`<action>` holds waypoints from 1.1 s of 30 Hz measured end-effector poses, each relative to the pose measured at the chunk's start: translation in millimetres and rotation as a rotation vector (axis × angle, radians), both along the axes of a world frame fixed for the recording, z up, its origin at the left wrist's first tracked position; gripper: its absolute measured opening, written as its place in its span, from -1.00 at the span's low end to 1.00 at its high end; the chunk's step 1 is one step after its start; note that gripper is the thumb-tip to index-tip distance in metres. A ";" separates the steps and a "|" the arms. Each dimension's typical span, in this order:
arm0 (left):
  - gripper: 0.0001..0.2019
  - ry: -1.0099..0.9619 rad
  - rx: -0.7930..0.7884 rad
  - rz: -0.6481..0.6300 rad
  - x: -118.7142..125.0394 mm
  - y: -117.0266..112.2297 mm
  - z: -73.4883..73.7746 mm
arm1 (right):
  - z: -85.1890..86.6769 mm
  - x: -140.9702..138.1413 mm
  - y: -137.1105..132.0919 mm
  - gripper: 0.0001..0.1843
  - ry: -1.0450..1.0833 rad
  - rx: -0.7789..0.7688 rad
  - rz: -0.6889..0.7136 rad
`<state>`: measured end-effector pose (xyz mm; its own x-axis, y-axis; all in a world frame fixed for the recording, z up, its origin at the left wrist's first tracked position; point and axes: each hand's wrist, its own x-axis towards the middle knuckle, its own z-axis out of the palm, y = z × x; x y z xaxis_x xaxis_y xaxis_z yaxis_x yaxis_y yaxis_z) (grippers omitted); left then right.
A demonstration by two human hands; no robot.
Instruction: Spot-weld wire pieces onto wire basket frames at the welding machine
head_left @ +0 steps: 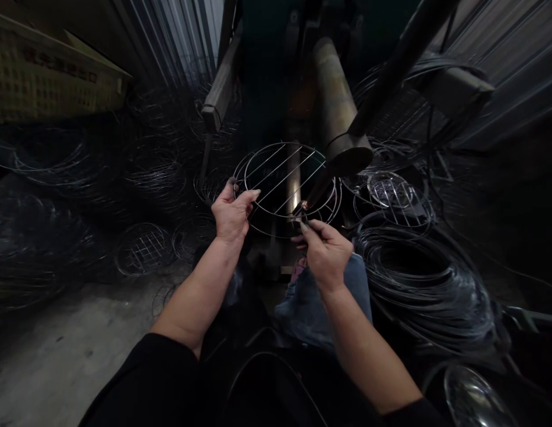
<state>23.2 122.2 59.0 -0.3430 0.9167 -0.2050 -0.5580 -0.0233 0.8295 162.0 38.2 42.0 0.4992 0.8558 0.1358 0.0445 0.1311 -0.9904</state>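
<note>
A round wire rack (284,178), with a ring rim and several parallel crossbars, is held level in front of the machine. My left hand (231,213) is closed on its left rim, thumb on top. At the near rim, my right hand (326,252) pinches with thumb and forefinger beside a copper-coloured tip (305,205). What sits between those fingertips, rim or a small wire piece, is too small to make out. A shiny metal bar (294,184) runs beneath the rack, and a thick cylindrical machine arm (340,107) reaches over its right side.
Coiled wire (418,284) lies at the right, with another round rack (393,193) behind it. Stacked wire rings (153,166) and a grid rack (144,249) stand at the left. A yellow crate (57,77) is upper left. A wooden beam (220,89) juts out near the machine.
</note>
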 end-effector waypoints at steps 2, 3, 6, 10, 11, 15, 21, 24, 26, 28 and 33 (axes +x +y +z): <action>-0.42 0.001 -0.002 -0.004 0.6 1.3 0.0 | -3.6 -0.5 1.0 -0.83 -0.026 0.026 -0.027; -0.42 0.000 -0.005 -0.002 0.8 1.8 -0.2 | -5.4 -0.7 1.3 -0.83 -0.043 0.037 -0.039; -0.45 -0.009 -0.014 0.008 1.4 3.4 -1.0 | -9.5 -0.8 1.9 -0.84 -0.104 0.048 -0.060; -0.46 -0.017 -0.004 0.005 1.7 7.4 -2.6 | -9.4 -0.6 5.0 -0.81 -0.147 0.006 -0.060; -0.45 -0.018 -0.004 0.001 1.8 8.7 -3.0 | -8.4 -0.6 6.4 -0.81 -0.140 0.007 -0.060; -0.45 -0.009 -0.015 -0.010 2.2 13.1 -4.0 | -4.0 -1.1 12.0 -0.85 -0.083 0.030 -0.061; -0.51 0.037 0.005 0.006 2.0 14.2 -1.5 | -3.0 -0.8 13.0 -0.86 -0.064 0.011 -0.039; -0.50 0.046 -0.006 -0.002 2.2 14.0 -2.9 | -3.6 -2.3 14.7 -0.83 -0.043 0.011 -0.042; -0.50 0.055 -0.024 -0.013 1.8 12.8 -4.3 | -2.4 -3.0 16.1 -0.82 -0.022 0.005 -0.021; -0.52 0.083 -0.034 -0.049 -0.5 11.4 -4.0 | 1.2 0.3 14.5 -0.81 -0.001 -0.013 0.053; -0.64 0.234 -0.031 -0.137 -14.9 30.0 6.0 | 16.4 47.1 -27.7 -0.66 -0.069 -0.050 0.161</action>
